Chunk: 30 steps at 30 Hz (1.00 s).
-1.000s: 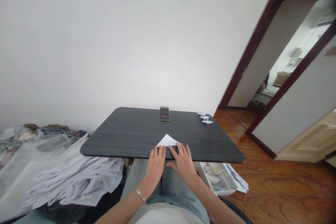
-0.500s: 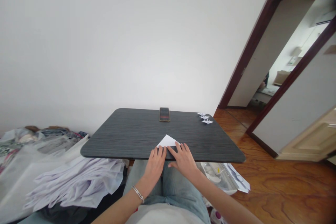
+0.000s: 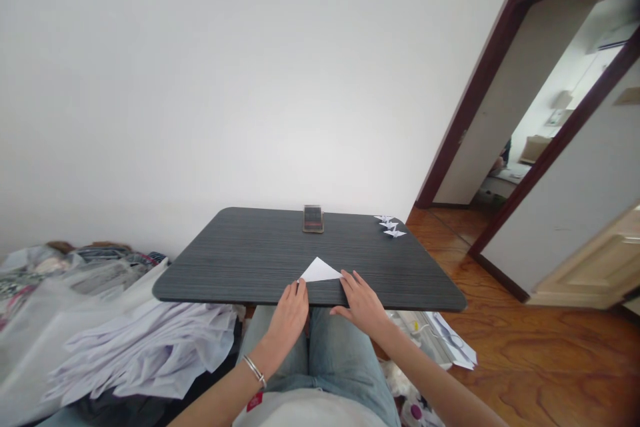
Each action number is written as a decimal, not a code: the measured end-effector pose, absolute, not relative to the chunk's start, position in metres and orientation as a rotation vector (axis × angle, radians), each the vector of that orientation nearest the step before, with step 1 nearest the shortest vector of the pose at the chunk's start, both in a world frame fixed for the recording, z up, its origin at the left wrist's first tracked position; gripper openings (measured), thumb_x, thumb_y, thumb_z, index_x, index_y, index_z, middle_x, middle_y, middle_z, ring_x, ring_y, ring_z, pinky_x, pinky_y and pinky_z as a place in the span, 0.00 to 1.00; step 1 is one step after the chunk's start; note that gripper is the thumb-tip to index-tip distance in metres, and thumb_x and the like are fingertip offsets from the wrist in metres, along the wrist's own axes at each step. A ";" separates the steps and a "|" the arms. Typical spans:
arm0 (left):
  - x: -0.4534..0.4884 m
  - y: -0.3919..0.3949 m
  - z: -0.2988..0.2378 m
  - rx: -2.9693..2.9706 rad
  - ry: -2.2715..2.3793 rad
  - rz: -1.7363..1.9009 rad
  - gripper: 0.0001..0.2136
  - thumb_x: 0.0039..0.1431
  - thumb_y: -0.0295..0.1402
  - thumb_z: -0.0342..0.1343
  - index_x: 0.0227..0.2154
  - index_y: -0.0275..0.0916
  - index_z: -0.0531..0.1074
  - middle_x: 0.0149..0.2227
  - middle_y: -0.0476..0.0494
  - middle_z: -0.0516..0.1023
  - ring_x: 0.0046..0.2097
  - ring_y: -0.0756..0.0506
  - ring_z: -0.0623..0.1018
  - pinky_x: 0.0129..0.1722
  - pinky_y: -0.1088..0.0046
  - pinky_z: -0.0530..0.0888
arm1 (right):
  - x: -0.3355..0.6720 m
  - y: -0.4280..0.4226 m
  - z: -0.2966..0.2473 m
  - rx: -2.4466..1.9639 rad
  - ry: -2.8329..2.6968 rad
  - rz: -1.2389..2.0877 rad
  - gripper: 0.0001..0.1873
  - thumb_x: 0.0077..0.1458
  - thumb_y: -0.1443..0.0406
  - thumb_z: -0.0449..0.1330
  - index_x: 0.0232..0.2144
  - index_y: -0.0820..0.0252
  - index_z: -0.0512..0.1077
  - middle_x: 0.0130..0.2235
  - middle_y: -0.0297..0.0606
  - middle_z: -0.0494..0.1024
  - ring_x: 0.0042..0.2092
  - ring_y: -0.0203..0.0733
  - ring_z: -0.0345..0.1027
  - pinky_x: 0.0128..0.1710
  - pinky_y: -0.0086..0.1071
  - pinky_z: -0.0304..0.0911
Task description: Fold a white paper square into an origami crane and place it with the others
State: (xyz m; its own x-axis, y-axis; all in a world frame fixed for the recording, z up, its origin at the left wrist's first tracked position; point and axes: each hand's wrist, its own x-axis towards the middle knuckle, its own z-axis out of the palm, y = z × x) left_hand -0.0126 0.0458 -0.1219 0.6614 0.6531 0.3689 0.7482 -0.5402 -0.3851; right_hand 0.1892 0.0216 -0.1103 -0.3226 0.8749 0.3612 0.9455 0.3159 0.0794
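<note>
A white sheet of paper (image 3: 320, 271), folded into a triangle, lies near the front edge of the dark table (image 3: 260, 247), its peak pointing away from me. At its left corner, my left hand (image 3: 291, 310) is closed with the fingertips pressed together on the paper; its thumb is hidden. My right hand (image 3: 363, 303) lies with outstretched fingers over the right corner, thumb apart near the table edge. Between the two hands the paper's long near edge shows uncovered.
A phone (image 3: 313, 219) leans at the table's back edge. Several small folded paper cranes (image 3: 389, 225) stand at the back right. White cloth (image 3: 145, 347) is heaped at the left, below table height. A box with papers (image 3: 440, 340) sits low on the right.
My hands have moved apart along the paper's near edge, the left outward to the left corner and the right to the right corner. More of the paper shows now.
</note>
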 end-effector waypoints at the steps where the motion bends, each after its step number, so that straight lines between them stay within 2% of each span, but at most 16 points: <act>1: -0.013 0.045 -0.122 -2.361 -1.089 -0.242 0.18 0.54 0.19 0.45 0.47 0.21 0.69 0.50 0.26 0.69 0.50 0.39 0.70 0.50 0.62 0.66 | 0.189 0.022 -0.111 -1.652 -2.327 -0.405 0.39 0.52 0.46 0.54 0.48 0.80 0.68 0.53 0.60 0.68 0.55 0.56 0.61 0.57 0.44 0.54; 9: -0.018 0.041 -0.126 -2.326 -1.208 -0.292 0.18 0.55 0.19 0.43 0.47 0.23 0.70 0.51 0.26 0.69 0.51 0.38 0.69 0.51 0.59 0.66 | 0.188 0.021 -0.109 -1.668 -2.289 -0.371 0.36 0.53 0.47 0.53 0.48 0.77 0.67 0.52 0.59 0.69 0.54 0.54 0.61 0.56 0.44 0.55; 16: -0.017 0.038 -0.125 -2.291 -1.226 -0.268 0.21 0.54 0.17 0.40 0.50 0.28 0.68 0.52 0.30 0.69 0.55 0.39 0.67 0.53 0.58 0.64 | 0.181 0.018 -0.106 -1.641 -2.324 -0.351 0.37 0.48 0.45 0.56 0.52 0.66 0.65 0.56 0.56 0.64 0.55 0.54 0.59 0.56 0.45 0.51; 22: -0.013 0.031 -0.107 -2.288 -1.303 -0.220 0.19 0.57 0.23 0.43 0.50 0.26 0.68 0.53 0.27 0.68 0.55 0.36 0.66 0.52 0.56 0.64 | 0.168 0.017 -0.099 -1.696 -2.338 -0.347 0.42 0.39 0.44 0.63 0.55 0.56 0.63 0.57 0.54 0.62 0.53 0.58 0.60 0.53 0.47 0.51; 30: -0.001 0.035 -0.115 -2.354 -1.300 -0.267 0.22 0.58 0.28 0.47 0.56 0.33 0.61 0.57 0.31 0.65 0.57 0.36 0.64 0.53 0.55 0.62 | 0.156 0.019 -0.097 -1.754 -2.338 -0.356 0.45 0.36 0.45 0.65 0.56 0.51 0.61 0.58 0.53 0.61 0.50 0.61 0.62 0.50 0.49 0.51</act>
State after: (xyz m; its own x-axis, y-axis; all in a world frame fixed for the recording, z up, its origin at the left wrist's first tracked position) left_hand -0.0011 0.0345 -0.1154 0.5405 0.7563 0.3687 0.8404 -0.4642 -0.2798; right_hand 0.1557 0.0191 -0.0966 -0.2777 0.9132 0.2981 0.9606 0.2680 0.0738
